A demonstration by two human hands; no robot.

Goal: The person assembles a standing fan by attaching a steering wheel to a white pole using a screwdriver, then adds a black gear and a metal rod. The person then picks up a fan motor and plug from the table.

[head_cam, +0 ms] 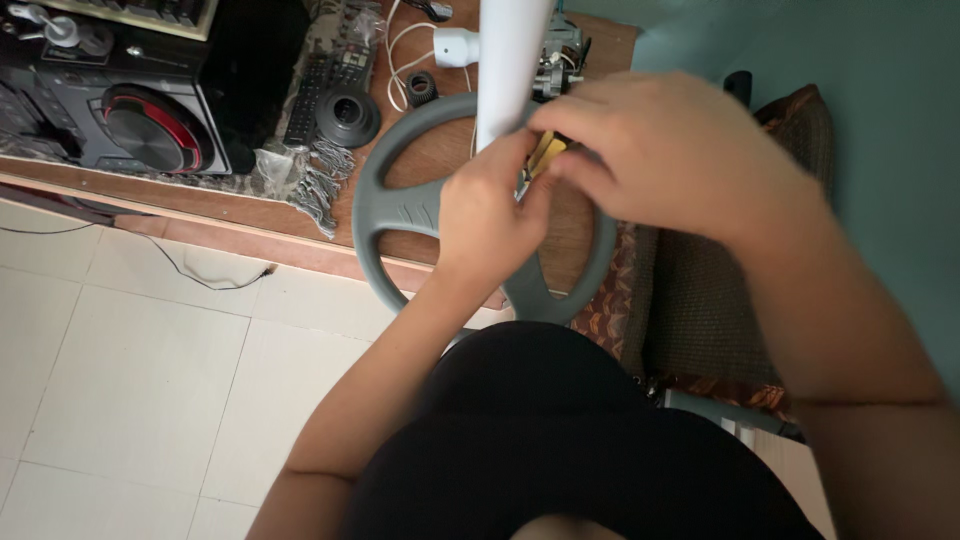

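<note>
The left hand (490, 215) and right hand (655, 150) meet over the grey ring base (400, 215), both pinching a small yellowish part (547, 152) between their fingertips. A white pole (510, 60) rises just beside them and hides part of the ring. The ring, spoked and round, lies on the wooden tabletop (440, 150), overhanging its edge. Farther left sit a remote control (310, 95) and a black speaker (150, 125).

left hand (488, 215), right hand (655, 150), seemingly pinching together
</note>
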